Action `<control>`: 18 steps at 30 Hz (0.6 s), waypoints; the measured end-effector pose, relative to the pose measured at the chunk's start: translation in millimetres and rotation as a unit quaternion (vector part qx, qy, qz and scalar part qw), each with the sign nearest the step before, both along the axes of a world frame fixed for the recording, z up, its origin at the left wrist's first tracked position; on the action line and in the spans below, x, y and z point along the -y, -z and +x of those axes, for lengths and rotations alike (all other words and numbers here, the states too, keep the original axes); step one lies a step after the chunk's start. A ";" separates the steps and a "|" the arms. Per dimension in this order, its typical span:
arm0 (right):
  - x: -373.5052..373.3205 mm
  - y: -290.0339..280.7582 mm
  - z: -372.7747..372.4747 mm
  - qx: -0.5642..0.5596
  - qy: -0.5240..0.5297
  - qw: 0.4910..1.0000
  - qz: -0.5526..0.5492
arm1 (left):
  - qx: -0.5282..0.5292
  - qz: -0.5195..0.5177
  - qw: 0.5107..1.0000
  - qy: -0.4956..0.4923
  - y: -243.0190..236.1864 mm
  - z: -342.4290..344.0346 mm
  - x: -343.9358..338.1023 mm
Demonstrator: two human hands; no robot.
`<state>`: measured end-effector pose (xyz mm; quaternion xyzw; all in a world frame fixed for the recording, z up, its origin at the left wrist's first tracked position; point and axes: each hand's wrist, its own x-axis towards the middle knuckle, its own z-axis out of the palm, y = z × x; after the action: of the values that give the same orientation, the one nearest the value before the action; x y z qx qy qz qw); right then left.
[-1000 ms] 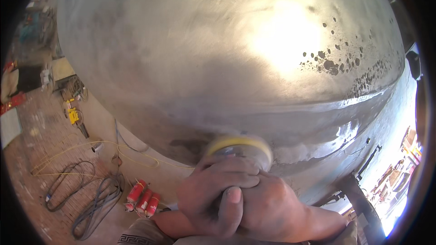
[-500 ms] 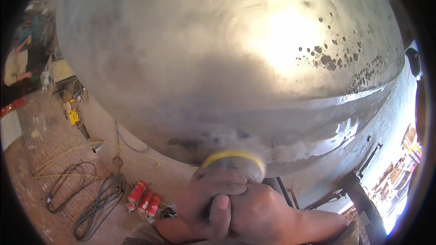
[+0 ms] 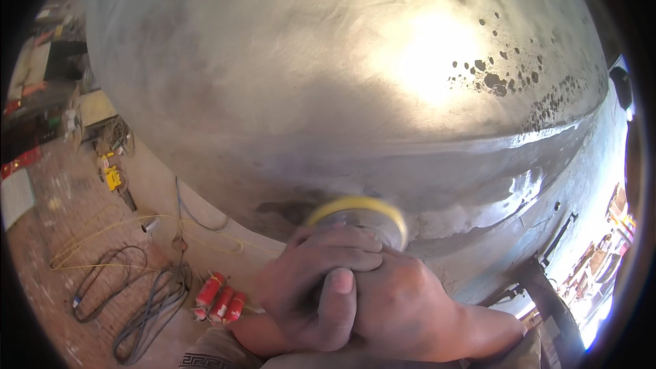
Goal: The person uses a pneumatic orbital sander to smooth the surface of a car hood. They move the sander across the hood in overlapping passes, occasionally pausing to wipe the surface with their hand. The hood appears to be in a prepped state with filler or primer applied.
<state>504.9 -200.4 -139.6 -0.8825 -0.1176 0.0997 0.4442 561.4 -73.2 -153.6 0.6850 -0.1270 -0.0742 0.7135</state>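
Note:
Both my hands are wrapped around a round sander-like tool with a yellow-rimmed disc (image 3: 358,203); its body is mostly hidden under my fingers. My left hand (image 3: 294,294) and my right hand (image 3: 403,294) overlap on it, fingers folded together with one thumb on top. The disc is up against, or very near, the lower part of a large rounded metal vessel (image 3: 260,82); actual contact cannot be made out. Its skin is dull grey with cloudy patches, a bright glare, and dark spots (image 3: 495,83) on the right.
Red cylinders (image 3: 222,297) stand on the floor at lower left, near coiled dark cables (image 3: 154,307) and a thin yellow cord (image 3: 109,232). Farther off are a yellow tool (image 3: 111,176) and a co-worker (image 3: 34,72). Dark metal beams (image 3: 547,301) stand at lower right.
My hands and the tool have moved up and slightly right along the vessel, both hands still gripping. The co-worker at far left has shifted posture.

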 end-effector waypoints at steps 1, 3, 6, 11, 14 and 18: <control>6.6 -8.2 6.1 0.030 -0.018 0.998 -0.054 | -0.003 0.002 1.000 0.007 1.4 -5.1 -3.7; 4.2 -1.4 8.3 0.007 -0.040 0.999 -0.012 | 0.000 0.041 0.999 -0.008 9.6 -21.8 -23.0; 2.2 -9.9 5.8 -0.094 0.015 0.991 0.096 | -0.001 0.006 0.997 -0.072 12.9 -28.7 -12.3; 6.6 -2.5 -20.3 0.015 -0.086 0.978 -0.189 | -0.014 -0.006 1.000 0.008 4.8 -9.6 -1.4; -0.5 9.2 -34.9 0.070 -0.154 0.941 -0.293 | -0.024 0.006 1.000 0.012 7.8 -21.2 -6.1; 12.0 -13.9 15.8 -0.039 0.061 0.996 0.043 | -0.010 0.028 0.999 -0.018 4.2 -9.6 9.6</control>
<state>520.7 -212.3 -125.7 -0.8638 -0.0499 0.1015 0.4909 551.9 -82.8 -157.8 0.7059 -0.1050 -0.0714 0.6969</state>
